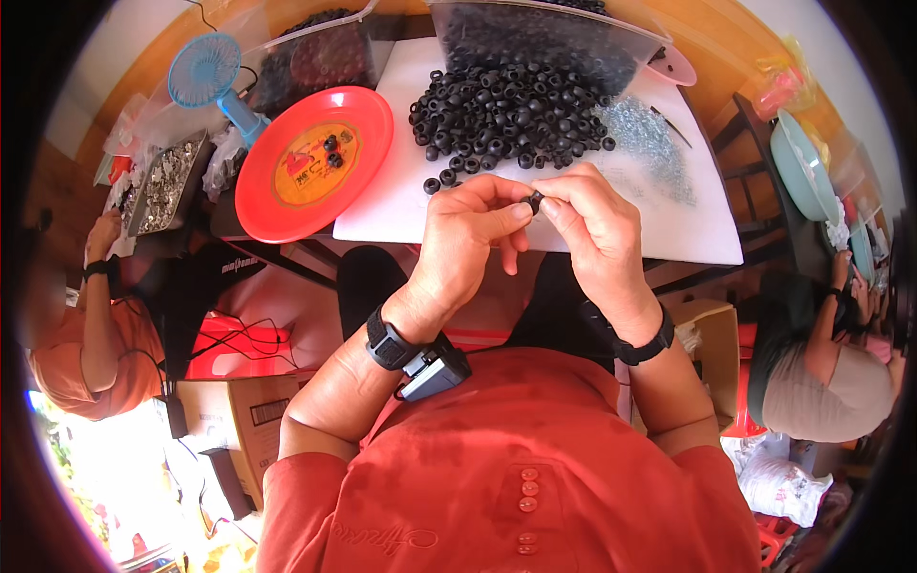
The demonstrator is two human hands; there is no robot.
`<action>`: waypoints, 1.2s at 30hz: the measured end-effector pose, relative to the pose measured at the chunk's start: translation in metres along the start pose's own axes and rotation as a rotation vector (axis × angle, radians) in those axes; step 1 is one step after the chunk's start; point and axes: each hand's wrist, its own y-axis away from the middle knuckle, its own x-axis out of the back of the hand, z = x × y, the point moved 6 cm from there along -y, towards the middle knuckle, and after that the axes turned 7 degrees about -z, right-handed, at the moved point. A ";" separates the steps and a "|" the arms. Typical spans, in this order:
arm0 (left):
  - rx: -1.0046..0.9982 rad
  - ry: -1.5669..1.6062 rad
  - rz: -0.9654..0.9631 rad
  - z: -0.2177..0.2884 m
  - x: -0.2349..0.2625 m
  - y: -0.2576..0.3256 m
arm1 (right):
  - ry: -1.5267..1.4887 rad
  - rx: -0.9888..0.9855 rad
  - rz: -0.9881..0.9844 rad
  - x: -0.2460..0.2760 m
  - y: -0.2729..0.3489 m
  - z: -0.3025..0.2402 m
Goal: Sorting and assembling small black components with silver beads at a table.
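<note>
Over the near edge of the white board (382,215), my left hand (468,234) pinches a small black ring-like part (535,201) between thumb and fingertips. My right hand (597,220) meets it from the other side, thumb and forefinger closed at the same part. Fingertips cover most of it, so whether a second small piece is there cannot be made out. Just beyond my hands lies a heap of black ring-like parts (516,110), a few loose at its near side. Right of the heap spread many small clear, bluish pieces (645,143).
A red plate (250,181) with several black parts stands on the left, beside a blue fan (215,76). Clear bins (573,43) of black parts stand behind. A thin dark stick (671,126) lies at right. People sit on both sides; one hand (103,234) is near a metal-filled tray (167,186).
</note>
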 end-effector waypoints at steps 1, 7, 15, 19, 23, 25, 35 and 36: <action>0.003 -0.011 0.012 0.001 0.000 0.000 | 0.073 0.032 -0.017 -0.001 -0.001 -0.002; 0.021 -0.093 0.049 0.001 -0.001 0.001 | 0.408 0.178 -0.048 0.000 -0.006 -0.022; 0.011 -0.160 0.089 -0.003 -0.006 0.003 | 0.165 0.055 -0.054 0.000 0.000 -0.006; 0.011 -0.195 0.076 -0.003 -0.007 0.003 | 0.241 0.102 -0.020 -0.001 0.004 -0.007; 0.030 -0.201 0.073 0.000 -0.007 0.002 | 0.065 0.074 0.031 0.000 0.007 0.004; 0.044 -0.193 0.062 0.003 -0.006 0.001 | 0.117 0.124 0.026 0.001 0.005 0.000; 0.122 0.011 0.064 0.000 -0.014 0.010 | -0.034 0.118 -0.025 0.005 0.009 -0.002; 0.125 0.010 0.062 0.000 -0.015 0.011 | -0.034 0.115 -0.022 0.007 0.009 -0.004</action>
